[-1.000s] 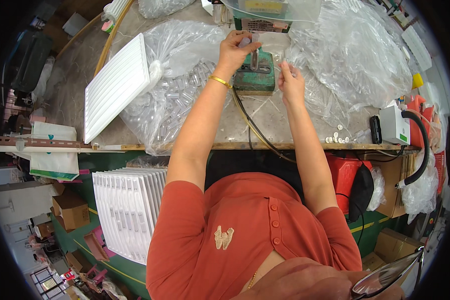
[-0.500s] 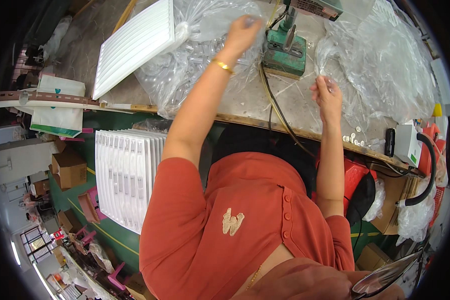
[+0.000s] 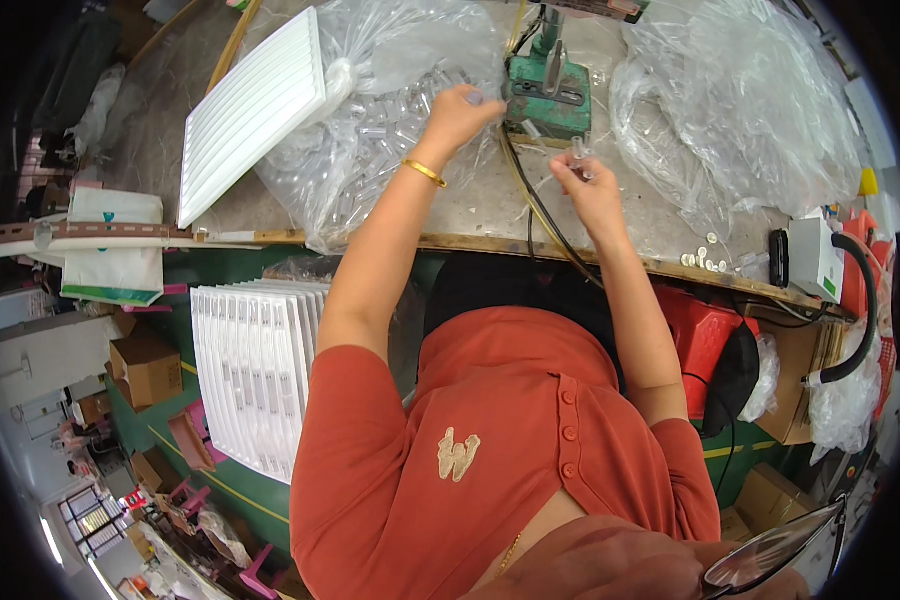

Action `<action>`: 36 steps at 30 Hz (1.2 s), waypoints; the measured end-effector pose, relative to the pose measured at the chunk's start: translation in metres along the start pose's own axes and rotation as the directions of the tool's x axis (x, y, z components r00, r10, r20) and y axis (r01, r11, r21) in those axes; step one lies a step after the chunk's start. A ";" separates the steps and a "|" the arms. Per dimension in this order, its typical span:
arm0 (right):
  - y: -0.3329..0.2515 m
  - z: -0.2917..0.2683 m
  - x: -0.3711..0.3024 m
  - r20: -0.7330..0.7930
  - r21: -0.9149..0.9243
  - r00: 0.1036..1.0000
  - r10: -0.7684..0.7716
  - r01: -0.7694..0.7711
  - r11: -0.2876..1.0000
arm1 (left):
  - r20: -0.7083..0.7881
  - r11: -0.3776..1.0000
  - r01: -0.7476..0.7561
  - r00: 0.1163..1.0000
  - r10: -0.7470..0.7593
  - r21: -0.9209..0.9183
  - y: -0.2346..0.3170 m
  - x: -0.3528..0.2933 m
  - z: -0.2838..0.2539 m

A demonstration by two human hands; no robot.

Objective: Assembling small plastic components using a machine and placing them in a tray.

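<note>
My left hand (image 3: 465,110), with a gold bangle on the wrist, rests with bent fingers on a clear bag (image 3: 370,150) full of small clear plastic tubes, just left of a green bench press (image 3: 550,95). What its fingers grip is hidden. My right hand (image 3: 592,192) is raised in front of the press base and pinches a small clear plastic part (image 3: 577,150) between thumb and fingertips.
A stack of white ribbed trays (image 3: 255,110) lies at the table's left. Another crumpled clear bag (image 3: 740,110) lies right of the press. Black cables (image 3: 540,215) run over the table's front edge. Small white pieces (image 3: 705,258) and a white box (image 3: 815,260) sit at right. More white trays (image 3: 255,375) stand under the table.
My left hand left the press and moved to the bag of clear tubes. My right hand drew back from the press and now holds a clear part up in front of it.
</note>
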State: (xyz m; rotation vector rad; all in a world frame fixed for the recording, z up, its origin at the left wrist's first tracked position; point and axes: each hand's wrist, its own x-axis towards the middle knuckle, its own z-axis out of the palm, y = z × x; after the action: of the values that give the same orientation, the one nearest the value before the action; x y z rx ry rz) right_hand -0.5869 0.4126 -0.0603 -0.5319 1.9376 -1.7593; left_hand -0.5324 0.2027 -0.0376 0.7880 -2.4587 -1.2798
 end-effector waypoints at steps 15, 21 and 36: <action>-0.022 -0.003 0.011 -0.130 -0.228 0.943 -0.306 0.272 0.935 | 0.405 0.162 0.432 0.897 -0.177 -0.887 0.025 0.004 0.027; -0.023 0.000 0.025 -0.149 -0.366 0.873 -0.464 0.387 0.846 | 0.243 0.593 0.273 0.961 -0.132 -0.757 0.050 -0.002 0.033; -0.024 0.014 0.107 -0.341 -0.072 0.912 -0.229 0.217 0.973 | -0.177 0.829 -0.265 0.963 0.203 -0.493 0.065 0.080 0.028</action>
State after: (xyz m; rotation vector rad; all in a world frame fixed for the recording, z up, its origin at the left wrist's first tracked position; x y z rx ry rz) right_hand -0.6663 0.3375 -0.0459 -0.4964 2.2201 -2.0860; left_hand -0.6331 0.2058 -0.0025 0.3883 -1.9018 -1.6286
